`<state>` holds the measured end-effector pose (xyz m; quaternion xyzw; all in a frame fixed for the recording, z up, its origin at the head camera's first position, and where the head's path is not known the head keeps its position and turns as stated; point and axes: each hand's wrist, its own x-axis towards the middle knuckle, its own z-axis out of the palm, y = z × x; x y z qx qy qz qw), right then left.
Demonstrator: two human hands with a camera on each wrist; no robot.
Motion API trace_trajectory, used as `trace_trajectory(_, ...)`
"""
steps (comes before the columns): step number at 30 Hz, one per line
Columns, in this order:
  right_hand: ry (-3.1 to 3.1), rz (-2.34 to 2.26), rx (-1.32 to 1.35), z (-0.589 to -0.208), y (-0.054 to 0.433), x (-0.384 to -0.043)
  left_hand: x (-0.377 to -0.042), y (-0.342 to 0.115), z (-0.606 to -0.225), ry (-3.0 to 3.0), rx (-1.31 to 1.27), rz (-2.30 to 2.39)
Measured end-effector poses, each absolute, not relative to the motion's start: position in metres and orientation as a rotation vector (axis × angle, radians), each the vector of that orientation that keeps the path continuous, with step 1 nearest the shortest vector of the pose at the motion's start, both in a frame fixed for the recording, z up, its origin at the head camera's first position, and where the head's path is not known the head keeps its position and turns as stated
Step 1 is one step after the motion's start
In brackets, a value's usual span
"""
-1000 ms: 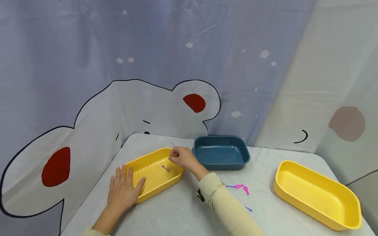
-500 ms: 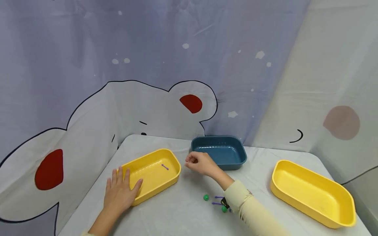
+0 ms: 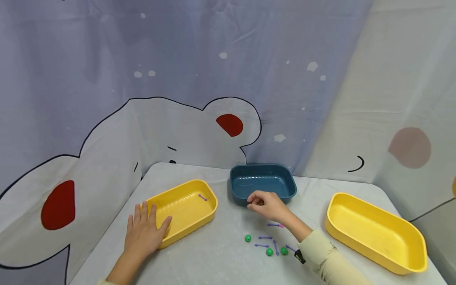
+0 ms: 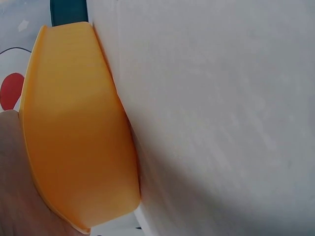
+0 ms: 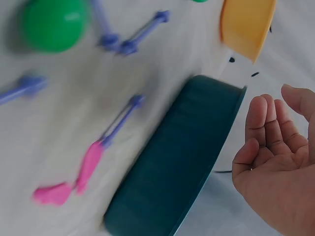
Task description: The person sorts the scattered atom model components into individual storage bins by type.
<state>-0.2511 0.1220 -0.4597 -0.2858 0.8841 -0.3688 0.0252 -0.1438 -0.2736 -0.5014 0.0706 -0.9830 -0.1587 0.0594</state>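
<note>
My left hand (image 3: 142,229) rests on the near-left end of a yellow tray (image 3: 190,227), its fingers spread straight over the rim. One small purple stick with knobbed ends (image 3: 202,197) lies inside that tray. My right hand (image 3: 268,206) is above the table at the front edge of the dark blue tray (image 3: 263,170), fingers loosely bent. Nothing shows between its thumb and fingers (image 5: 268,123) in the right wrist view. Below it on the cloth lie several purple sticks (image 3: 265,238) and green balls (image 3: 247,238), plus pink pieces (image 5: 90,164) beside a purple stick.
A second yellow tray (image 3: 377,233) stands at the right side of the table. The white cloth (image 3: 213,261) covers the tabletop. Behind it hangs a printed curtain (image 3: 192,51) with a bear drawing.
My right hand has moved from over the left yellow tray rightward to the dark blue tray, uncovering green balls and purple sticks. The stick in the tray has shifted slightly. My left hand stays.
</note>
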Motion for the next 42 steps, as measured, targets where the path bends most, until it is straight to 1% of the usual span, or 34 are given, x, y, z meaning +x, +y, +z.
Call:
trace_trajectory(8,2.779,-1.134,-0.857,-0.471,0.158,-0.241,-0.143,-0.274,-0.503,-2.963,0.214,-0.467)
trace_trajectory(17,2.738,-1.108,-0.702,-0.482,0.191,-0.23,-0.142,-0.275,-0.503,-2.987,0.224,-0.476)
trace_trajectory(29,2.747,-1.08,-0.659,-0.498,0.207,-0.226,-0.142,-0.275,-0.503,-3.018,0.247,-0.498)
trace_trajectory(34,2.74,-1.055,-0.586,-0.5,0.21,-0.224,-0.142,-0.275,-0.502,-3.012,0.243,-0.494)
trace_trajectory(42,2.773,-1.001,-0.575,-0.506,0.21,-0.224,-0.144,-0.274,-0.5,-3.018,0.246,-0.492)
